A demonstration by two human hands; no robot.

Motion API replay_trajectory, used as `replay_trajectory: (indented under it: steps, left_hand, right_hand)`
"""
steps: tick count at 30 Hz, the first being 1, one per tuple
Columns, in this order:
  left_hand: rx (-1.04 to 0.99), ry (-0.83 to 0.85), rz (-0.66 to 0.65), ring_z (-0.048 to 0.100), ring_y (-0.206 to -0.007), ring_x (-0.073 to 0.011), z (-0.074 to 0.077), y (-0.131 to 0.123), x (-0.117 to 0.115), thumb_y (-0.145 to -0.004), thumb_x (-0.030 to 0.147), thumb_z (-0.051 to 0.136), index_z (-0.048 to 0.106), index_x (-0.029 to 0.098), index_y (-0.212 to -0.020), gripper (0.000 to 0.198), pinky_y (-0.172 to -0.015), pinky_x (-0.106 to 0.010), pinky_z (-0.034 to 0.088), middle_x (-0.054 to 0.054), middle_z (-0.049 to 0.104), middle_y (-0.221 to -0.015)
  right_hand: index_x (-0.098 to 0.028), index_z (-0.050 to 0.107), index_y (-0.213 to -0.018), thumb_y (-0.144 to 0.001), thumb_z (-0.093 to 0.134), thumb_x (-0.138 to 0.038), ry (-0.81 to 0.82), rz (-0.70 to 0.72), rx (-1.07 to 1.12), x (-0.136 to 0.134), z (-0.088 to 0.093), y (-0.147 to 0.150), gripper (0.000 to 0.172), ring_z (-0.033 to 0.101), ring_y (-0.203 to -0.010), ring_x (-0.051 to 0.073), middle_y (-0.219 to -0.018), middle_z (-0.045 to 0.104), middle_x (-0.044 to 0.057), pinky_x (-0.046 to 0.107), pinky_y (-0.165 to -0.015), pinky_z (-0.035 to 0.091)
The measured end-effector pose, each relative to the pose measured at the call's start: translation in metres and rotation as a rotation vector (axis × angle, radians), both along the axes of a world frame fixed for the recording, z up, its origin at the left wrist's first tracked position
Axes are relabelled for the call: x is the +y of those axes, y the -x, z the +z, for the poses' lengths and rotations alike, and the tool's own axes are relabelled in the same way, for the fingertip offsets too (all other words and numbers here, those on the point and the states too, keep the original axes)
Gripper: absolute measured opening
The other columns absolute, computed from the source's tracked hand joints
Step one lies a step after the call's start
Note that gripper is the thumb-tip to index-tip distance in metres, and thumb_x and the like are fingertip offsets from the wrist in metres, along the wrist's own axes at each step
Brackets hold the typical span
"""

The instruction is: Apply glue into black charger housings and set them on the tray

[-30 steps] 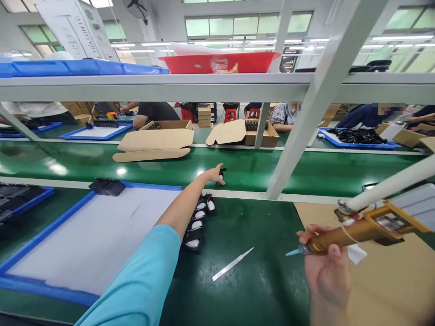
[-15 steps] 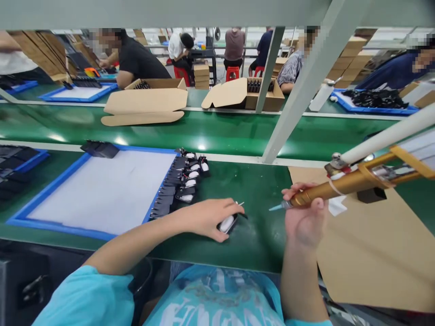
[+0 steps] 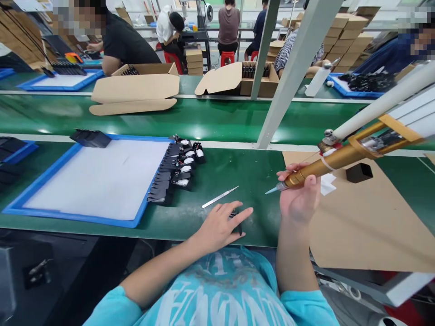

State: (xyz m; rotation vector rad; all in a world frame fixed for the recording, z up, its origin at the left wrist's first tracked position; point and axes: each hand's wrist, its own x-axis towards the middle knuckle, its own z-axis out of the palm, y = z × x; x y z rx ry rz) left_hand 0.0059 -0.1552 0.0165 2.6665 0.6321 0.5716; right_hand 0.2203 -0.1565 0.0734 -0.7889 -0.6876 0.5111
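My left hand (image 3: 219, 224) lies low at the near edge of the green bench, fingers spread over a small black part (image 3: 237, 222) and pinning it to the surface. My right hand (image 3: 299, 199) is closed round a gold pen-shaped tool (image 3: 326, 162) hung on a white hose. The tool's pale blue tip (image 3: 272, 190) points left, above and to the right of the part. A thin metal strip (image 3: 220, 197) lies just beyond my left hand. A row of several black-and-white parts (image 3: 180, 170) sits along the right rim of a blue-framed white tray (image 3: 98, 181).
A brown cardboard sheet (image 3: 367, 226) with a small black box (image 3: 359, 172) covers the bench on the right. A slanted white post (image 3: 292, 68) rises from the bench's far edge. Beyond it runs a green conveyor (image 3: 204, 120), with cardboard boxes (image 3: 136, 88) and seated people behind.
My left hand took a small part from the conveyor edge, brought it to the near bench edge and now rests spread over it. The view dropped lower. The right hand kept hold of the tool.
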Motion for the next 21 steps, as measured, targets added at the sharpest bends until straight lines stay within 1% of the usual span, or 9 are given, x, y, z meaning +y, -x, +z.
replay_trajectory:
  steps: [2, 4, 6, 9, 12, 14, 15, 17, 21]
  left_hand:
    - [-0.125, -0.065, 0.067, 0.064, -0.100, -0.0258, -0.012, -0.006, -0.006, -0.088, 0.036, 0.065, 0.028, 0.028, -0.147, 0.070, -0.081, -0.039, 0.052, -0.012, 0.062, -0.119]
    - [-0.255, -0.037, 0.095, 0.064, -0.100, -0.0242, -0.016, -0.008, -0.007, -0.088, 0.035, 0.065, 0.028, 0.027, -0.147, 0.070, -0.082, -0.038, 0.053, -0.012, 0.063, -0.116]
    - [-0.361, 0.120, 0.130, 0.064, -0.099, -0.0218, -0.016, -0.005, -0.005, -0.086, 0.035, 0.066, 0.031, 0.029, -0.145, 0.068, -0.085, -0.037, 0.054, -0.011, 0.061, -0.119]
    - [-0.500, 0.494, 0.242, 0.065, -0.095, -0.0177, -0.016, 0.004, 0.001, -0.086, 0.035, 0.064, 0.037, 0.031, -0.140, 0.060, -0.082, -0.034, 0.056, -0.009, 0.061, -0.120]
    - [-0.578, 0.708, 0.359, 0.066, -0.098, -0.0189, -0.018, 0.011, 0.007, -0.087, 0.035, 0.062, 0.054, 0.027, -0.123, 0.038, -0.078, -0.033, 0.058, -0.009, 0.065, -0.114]
    - [-0.534, 0.672, 0.398, 0.066, -0.101, -0.0209, -0.018, 0.016, 0.009, -0.089, 0.035, 0.059, 0.064, 0.024, -0.103, 0.018, -0.084, -0.037, 0.057, -0.008, 0.068, -0.108]
    - [-0.486, 0.629, 0.386, 0.066, -0.101, -0.0216, -0.017, 0.019, 0.009, -0.091, 0.035, 0.056, 0.067, 0.024, -0.097, 0.017, -0.088, -0.040, 0.055, -0.008, 0.070, -0.106]
    - [-0.365, 0.555, 0.303, 0.066, -0.102, -0.0231, -0.015, 0.025, 0.010, -0.090, 0.038, 0.058, 0.070, 0.026, -0.101, 0.019, -0.095, -0.043, 0.051, -0.007, 0.072, -0.105]
    - [-0.162, 0.519, 0.164, 0.065, -0.107, -0.0246, -0.014, 0.031, 0.011, -0.077, 0.040, 0.075, 0.063, 0.025, -0.115, 0.043, -0.094, -0.040, 0.051, -0.007, 0.070, -0.116]
  right_hand:
    - [-0.021, 0.061, -0.096, -0.083, 0.062, -0.046, -0.004, 0.011, 0.001, 0.000, 0.000, 0.000, 0.028, 0.060, -0.060, 0.011, -0.086, 0.064, 0.000, 0.033, -0.072, 0.052]
    - [-0.021, 0.061, -0.096, -0.082, 0.063, -0.047, -0.003, 0.022, 0.003, 0.000, 0.001, 0.000, 0.029, 0.060, -0.060, 0.011, -0.086, 0.064, 0.000, 0.033, -0.071, 0.052]
    - [-0.022, 0.061, -0.095, -0.082, 0.063, -0.047, 0.007, 0.026, 0.006, 0.000, 0.002, 0.000, 0.029, 0.060, -0.060, 0.011, -0.086, 0.063, 0.000, 0.033, -0.071, 0.052]
    - [-0.021, 0.060, -0.094, -0.080, 0.064, -0.049, 0.020, 0.028, 0.014, -0.001, 0.003, 0.001, 0.031, 0.059, -0.060, 0.011, -0.085, 0.062, 0.000, 0.033, -0.071, 0.052]
    - [-0.022, 0.060, -0.094, -0.080, 0.064, -0.050, 0.012, 0.050, 0.022, -0.003, 0.004, 0.004, 0.032, 0.059, -0.059, 0.011, -0.085, 0.062, -0.001, 0.033, -0.070, 0.052]
    - [-0.022, 0.059, -0.096, -0.081, 0.064, -0.049, 0.009, 0.074, 0.034, -0.006, 0.006, 0.008, 0.031, 0.059, -0.059, 0.011, -0.085, 0.062, -0.001, 0.033, -0.069, 0.053]
    - [-0.023, 0.058, -0.097, -0.081, 0.064, -0.049, 0.012, 0.085, 0.042, -0.008, 0.007, 0.011, 0.030, 0.059, -0.058, 0.011, -0.086, 0.062, -0.001, 0.033, -0.069, 0.053]
    - [-0.026, 0.055, -0.101, -0.081, 0.064, -0.049, 0.025, 0.110, 0.057, -0.012, 0.010, 0.018, 0.031, 0.058, -0.056, 0.010, -0.088, 0.063, -0.002, 0.033, -0.066, 0.054]
    - [-0.029, 0.055, -0.112, -0.082, 0.060, -0.054, 0.041, 0.222, 0.034, -0.020, 0.018, 0.035, 0.039, 0.055, -0.049, 0.009, -0.090, 0.063, -0.002, 0.032, -0.059, 0.054]
